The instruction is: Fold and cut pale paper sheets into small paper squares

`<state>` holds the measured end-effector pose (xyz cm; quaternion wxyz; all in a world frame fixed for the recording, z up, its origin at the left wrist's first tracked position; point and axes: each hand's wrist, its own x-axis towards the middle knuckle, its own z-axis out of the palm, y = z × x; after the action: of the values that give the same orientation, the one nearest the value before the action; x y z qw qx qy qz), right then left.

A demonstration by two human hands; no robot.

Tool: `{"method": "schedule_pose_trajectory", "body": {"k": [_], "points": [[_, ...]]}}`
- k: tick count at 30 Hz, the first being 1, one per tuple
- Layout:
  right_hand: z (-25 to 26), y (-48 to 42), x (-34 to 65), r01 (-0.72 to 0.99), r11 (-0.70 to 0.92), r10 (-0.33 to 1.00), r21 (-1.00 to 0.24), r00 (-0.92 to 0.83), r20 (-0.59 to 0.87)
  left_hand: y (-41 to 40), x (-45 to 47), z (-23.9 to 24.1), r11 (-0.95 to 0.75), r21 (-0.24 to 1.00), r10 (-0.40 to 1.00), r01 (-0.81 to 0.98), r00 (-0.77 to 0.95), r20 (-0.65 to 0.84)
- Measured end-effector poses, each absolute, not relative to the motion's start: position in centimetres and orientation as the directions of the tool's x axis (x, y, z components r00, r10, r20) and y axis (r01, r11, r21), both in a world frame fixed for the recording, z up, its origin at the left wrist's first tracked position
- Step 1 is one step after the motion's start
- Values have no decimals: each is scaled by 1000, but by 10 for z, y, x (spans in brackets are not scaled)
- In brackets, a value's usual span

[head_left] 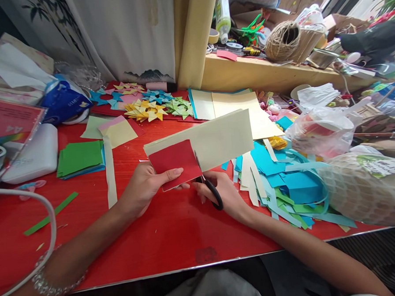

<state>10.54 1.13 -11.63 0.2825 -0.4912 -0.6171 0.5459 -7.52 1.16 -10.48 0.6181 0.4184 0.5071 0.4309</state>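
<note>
With our left hand (146,182) we pinch a small red paper (174,162) together with a longer cream paper (222,140) behind it, our thumb pressed flat on the red. In our right hand (225,193) we grip black-handled scissors (216,198), their blades at the red paper's right edge, across the cream paper. We hold all this above the middle of the red worktop (179,237).

To the left we see a stack of green squares (80,157), with a cream strip (110,174) just beside it and a thin green strip (51,214) nearer to us. Beyond our hands lie folded yellow stars (145,110) and, beside them, folded green stars (179,107). To the right we have a heap of blue scraps (302,187), and next to it a netted bag (368,192).
</note>
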Motion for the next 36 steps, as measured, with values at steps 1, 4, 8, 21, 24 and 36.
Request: {"method": "schedule_pose_trajectory", "body": {"k": [1, 4, 8, 21, 24, 36], "points": [[-116, 11, 105, 301, -76, 916, -951, -356, -186, 11, -75, -105, 275, 956, 957, -107, 122, -261], [-116, 11, 106, 289, -65, 918, -955, -359, -171, 10, -74, -105, 256, 961, 961, -102, 136, -242], [-120, 10, 108, 283, -47, 919, -958, -365, -153, 10, -74, -105, 272, 956, 955, -113, 152, -254], [-115, 11, 109, 321, -89, 914, -943, -350, -206, 10, -73, -109, 335, 929, 934, -159, 184, -305], [-116, 11, 110, 306, -102, 917, -947, -340, -209, 10, -72, -110, 365, 916, 925, -168, 175, -336], [-114, 20, 109, 341, -211, 871, -916, -360, -334, 8, -70, -110, 409, 897, 910, -168, 144, -388]]}}
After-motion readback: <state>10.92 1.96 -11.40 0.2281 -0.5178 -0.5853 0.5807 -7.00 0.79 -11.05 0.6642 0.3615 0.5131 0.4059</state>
